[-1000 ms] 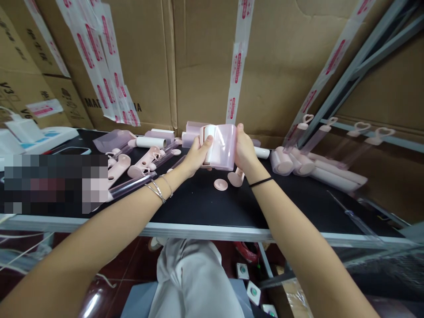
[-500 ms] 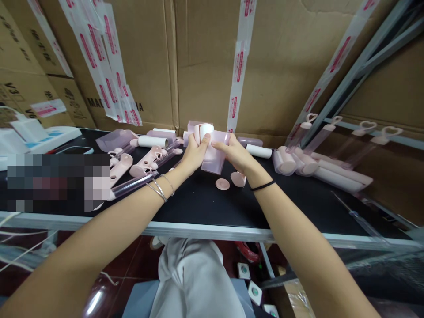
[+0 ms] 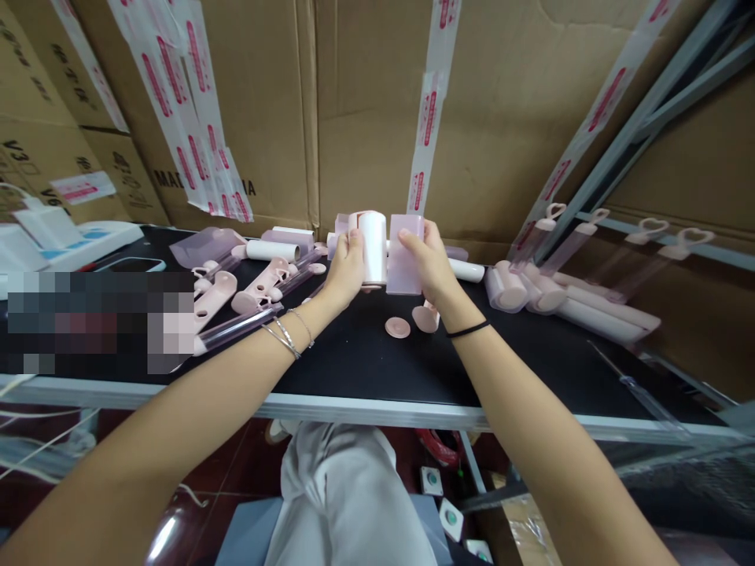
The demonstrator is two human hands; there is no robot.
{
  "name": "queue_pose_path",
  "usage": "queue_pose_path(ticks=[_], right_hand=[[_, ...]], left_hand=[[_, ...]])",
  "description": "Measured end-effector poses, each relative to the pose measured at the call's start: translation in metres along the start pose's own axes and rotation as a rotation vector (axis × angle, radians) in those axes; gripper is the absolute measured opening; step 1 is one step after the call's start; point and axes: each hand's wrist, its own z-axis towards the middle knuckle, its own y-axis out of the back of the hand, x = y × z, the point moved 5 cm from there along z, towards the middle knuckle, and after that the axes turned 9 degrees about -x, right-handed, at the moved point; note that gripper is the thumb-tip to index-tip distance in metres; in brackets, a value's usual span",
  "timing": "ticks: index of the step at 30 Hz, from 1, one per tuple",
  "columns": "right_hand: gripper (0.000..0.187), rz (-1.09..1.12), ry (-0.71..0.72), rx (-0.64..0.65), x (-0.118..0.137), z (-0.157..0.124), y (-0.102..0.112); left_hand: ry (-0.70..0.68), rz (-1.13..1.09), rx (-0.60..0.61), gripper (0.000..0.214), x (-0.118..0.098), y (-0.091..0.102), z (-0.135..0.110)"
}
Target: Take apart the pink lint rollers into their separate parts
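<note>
My left hand (image 3: 347,271) is closed around a white lint roller (image 3: 373,250) with pink edges, held upright above the black table. Just to its right, my right hand (image 3: 433,263) grips a translucent lilac cover (image 3: 404,263), thumb across its front. A narrow gap separates roller and cover. Below them on the table lie a round pink cap (image 3: 397,328) and another pink end piece (image 3: 425,317), close under my right wrist. More lilac covers and a white roll (image 3: 465,270) lie behind my hands, partly hidden.
Pink frames (image 3: 263,284), clear handles (image 3: 241,328) and a white roll (image 3: 272,251) crowd the left. Covered rollers (image 3: 607,310) and heart-topped handles (image 3: 554,212) sit at right, near a screwdriver (image 3: 634,385). Cardboard (image 3: 366,110) walls the back; a power strip (image 3: 112,236) stands far left.
The cover, earlier slanted across and overlapping the roller, is now upright and apart from it on the right. The roller has turned upright, showing more of its white side.
</note>
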Motion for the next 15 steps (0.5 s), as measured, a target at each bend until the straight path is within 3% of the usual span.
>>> queue_pose_path(ticks=[6, 15], right_hand=[[0.047, 0.002, 0.039, -0.005, 0.002, -0.001, -0.001], [0.057, -0.077, 0.025, 0.031, -0.002, -0.012, -0.009]], left_hand=[[-0.069, 0.041, 0.003, 0.037, -0.008, 0.002, -0.002], [-0.118, 0.144, 0.105, 0.041, -0.007, -0.005, -0.009]])
